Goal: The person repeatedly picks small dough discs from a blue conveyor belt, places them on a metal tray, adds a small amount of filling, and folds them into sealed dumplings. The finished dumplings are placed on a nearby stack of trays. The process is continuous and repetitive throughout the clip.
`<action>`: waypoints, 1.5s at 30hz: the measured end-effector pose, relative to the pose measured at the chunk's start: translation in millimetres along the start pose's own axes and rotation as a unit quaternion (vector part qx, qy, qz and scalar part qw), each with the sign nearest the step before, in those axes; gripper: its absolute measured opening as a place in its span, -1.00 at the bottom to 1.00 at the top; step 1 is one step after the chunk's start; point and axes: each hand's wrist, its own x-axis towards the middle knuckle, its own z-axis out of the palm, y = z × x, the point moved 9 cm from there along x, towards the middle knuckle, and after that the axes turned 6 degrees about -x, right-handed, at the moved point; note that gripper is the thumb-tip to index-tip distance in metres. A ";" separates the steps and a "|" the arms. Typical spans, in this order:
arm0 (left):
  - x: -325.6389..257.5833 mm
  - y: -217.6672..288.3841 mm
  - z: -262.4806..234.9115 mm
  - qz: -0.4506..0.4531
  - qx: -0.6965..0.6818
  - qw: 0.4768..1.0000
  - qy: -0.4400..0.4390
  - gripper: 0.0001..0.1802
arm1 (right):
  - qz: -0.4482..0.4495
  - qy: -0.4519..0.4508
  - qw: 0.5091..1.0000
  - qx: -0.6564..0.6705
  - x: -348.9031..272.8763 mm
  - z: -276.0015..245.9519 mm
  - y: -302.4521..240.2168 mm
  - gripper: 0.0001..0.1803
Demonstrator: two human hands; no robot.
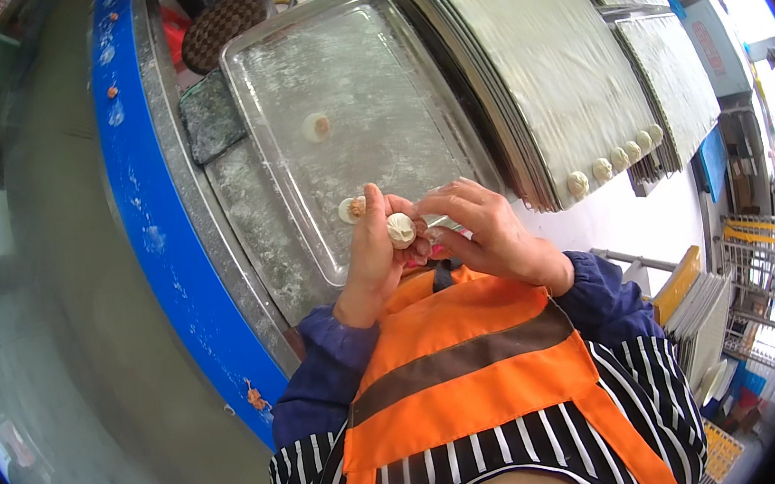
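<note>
A small white pleated bun (400, 230) rests in my left hand (368, 258), whose fingers curl beneath it while the thumb points up beside it. Close by on the right, my right hand (499, 234) has its fingers bent and its thumb apart from them, with nothing visible between; its fingertips are near the bun. Beyond both hands lies a flour-dusted metal tray (360, 83). On it sits a round dough wrapper (311, 128) with brownish filling. A second filled wrapper (347, 211) lies on the tray just behind my left hand, partly covered by it.
Stacked flat boards (529, 54) stand right of the tray, with a row of shaped buns (620, 159) along the near edge. A blue strip (151, 221) with flour and filling scraps runs down the left. A dark flat box (213, 118) adjoins the tray; a round stool (225, 31) stands behind.
</note>
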 end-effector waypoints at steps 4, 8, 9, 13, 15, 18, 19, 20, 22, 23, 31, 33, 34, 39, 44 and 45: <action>6.3 -9.5 11.5 -0.016 0.024 0.999 0.035 -0.33 | -0.010 0.046 0.999 -0.019 -9.1 -6.7 3.1 -0.77; 11.6 -20.1 20.0 -0.036 0.054 0.998 0.027 -0.34 | -0.004 0.032 0.998 -0.055 -17.7 -9.2 10.5 -0.79; 13.5 -23.0 21.0 -0.040 0.069 0.997 0.024 -0.34 | -0.008 0.028 0.997 -0.069 -19.4 -9.9 11.1 -0.80; 16.8 -27.5 31.4 -0.056 0.124 0.990 0.021 -0.35 | 0.015 -0.037 0.992 -0.117 -22.2 -12.8 13.0 -0.75; 18.1 -33.3 33.4 -0.077 0.127 0.989 0.022 -0.34 | -0.029 -0.057 0.991 -0.120 -24.8 -13.6 11.5 -0.74; 18.5 -44.0 34.9 -0.117 0.104 0.987 0.027 -0.34 | -0.074 -0.075 0.985 -0.140 -26.0 -13.2 9.4 -0.75; 18.2 -47.5 34.8 -0.131 0.092 0.987 0.030 -0.34 | -0.086 -0.078 0.982 -0.150 -26.1 -12.8 8.6 -0.75; 18.7 -49.8 34.8 -0.140 0.086 0.986 0.026 -0.34 | -0.089 -0.081 0.982 -0.144 -26.1 -13.5 8.8 -0.76; 20.1 -54.6 32.7 -0.159 0.074 0.984 0.019 -0.34 | -0.096 -0.086 0.983 -0.131 -25.5 -15.0 8.5 -0.76; 19.9 -55.6 32.8 -0.162 0.069 0.984 0.008 -0.34 | -0.103 -0.097 0.982 -0.128 -23.5 -15.7 5.4 -0.79; 16.2 -52.1 40.2 -0.149 0.132 0.980 -0.003 -0.33 | -0.148 -0.145 0.976 -0.067 -24.3 -18.0 7.5 -0.77; 18.1 -54.1 38.1 -0.141 0.102 0.984 0.032 -0.33 | -0.048 -0.096 0.991 -0.081 -23.9 -32.7 19.7 -0.64; 18.6 -55.2 36.5 -0.138 0.088 0.985 0.048 -0.33 | 0.002 -0.070 0.994 -0.088 -26.2 -39.5 25.5 -0.57; 42.1 -76.6 59.3 -0.110 -0.018 0.994 0.001 -0.32 | -0.014 0.036 0.990 -0.134 -44.6 -38.5 29.3 -0.39; 43.0 -78.0 61.0 -0.104 0.020 0.994 0.024 -0.30 | 0.068 0.126 0.976 -0.164 -76.9 -90.6 104.9 -0.72; 40.9 -72.6 51.6 -0.085 0.026 0.995 0.039 -0.31 | 0.150 0.152 0.962 -0.169 -81.7 -111.0 126.5 -0.73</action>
